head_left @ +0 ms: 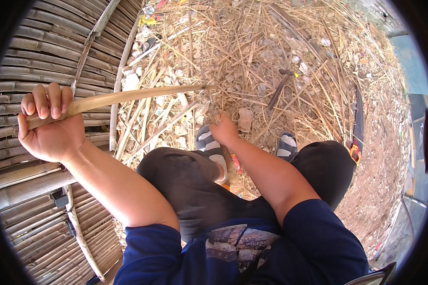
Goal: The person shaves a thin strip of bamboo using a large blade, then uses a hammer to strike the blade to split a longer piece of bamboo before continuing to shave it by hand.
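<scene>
My left hand (pixel 57 126) is raised at the left with its fingers wrapped round one end of a long pale bamboo strip (pixel 133 95). The strip reaches to the right, bending slightly, and its far tip lies above the ground in front of my feet. Low beside my sandalled foot (pixel 209 142), my right hand (pixel 226 129) is closed. A thin, dark, blade-like thing (pixel 210 97) rises from its fingers toward the strip's tip; its kind is not clear.
A bamboo slat wall (pixel 38 61) runs along the left. Bamboo splinters and litter cover the ground (pixel 242 52). A hammer (pixel 279 90) lies ahead, right of the middle. Near my right knee is a handsaw (pixel 358 118) with an orange-edged handle.
</scene>
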### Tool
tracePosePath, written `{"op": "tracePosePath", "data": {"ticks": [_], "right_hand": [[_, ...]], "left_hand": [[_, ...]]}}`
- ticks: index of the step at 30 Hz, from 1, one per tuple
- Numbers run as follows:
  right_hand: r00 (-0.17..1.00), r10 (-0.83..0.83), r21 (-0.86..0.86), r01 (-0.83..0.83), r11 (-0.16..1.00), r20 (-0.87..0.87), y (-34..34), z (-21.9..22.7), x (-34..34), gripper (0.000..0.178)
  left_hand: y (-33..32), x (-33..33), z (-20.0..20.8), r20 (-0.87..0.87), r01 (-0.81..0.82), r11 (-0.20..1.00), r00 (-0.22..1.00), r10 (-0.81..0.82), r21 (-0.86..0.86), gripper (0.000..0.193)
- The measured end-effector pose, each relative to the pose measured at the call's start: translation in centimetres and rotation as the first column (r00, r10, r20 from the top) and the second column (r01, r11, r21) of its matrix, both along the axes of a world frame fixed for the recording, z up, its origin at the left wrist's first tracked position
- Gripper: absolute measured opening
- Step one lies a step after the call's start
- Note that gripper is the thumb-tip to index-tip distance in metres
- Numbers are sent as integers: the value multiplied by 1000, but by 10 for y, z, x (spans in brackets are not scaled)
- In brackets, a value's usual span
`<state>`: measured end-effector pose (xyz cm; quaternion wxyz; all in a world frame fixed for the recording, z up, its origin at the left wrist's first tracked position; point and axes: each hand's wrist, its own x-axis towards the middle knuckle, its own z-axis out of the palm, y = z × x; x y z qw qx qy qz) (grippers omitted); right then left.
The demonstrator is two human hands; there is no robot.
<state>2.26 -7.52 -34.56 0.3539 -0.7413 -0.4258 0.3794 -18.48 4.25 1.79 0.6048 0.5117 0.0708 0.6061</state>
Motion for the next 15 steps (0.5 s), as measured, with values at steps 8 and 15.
{"op": "tracePosePath", "data": {"ticks": [8, 15], "right_hand": [[947, 252, 332, -176, 927, -201, 28, 122, -32, 37], [958, 206, 182, -170, 968, -199, 12, 63, -26, 41]], "left_hand": [[0, 3, 0, 1, -104, 994, 995, 104, -24, 17], [-1, 9, 0, -7, -260, 965, 965, 260, -29, 18]]}}
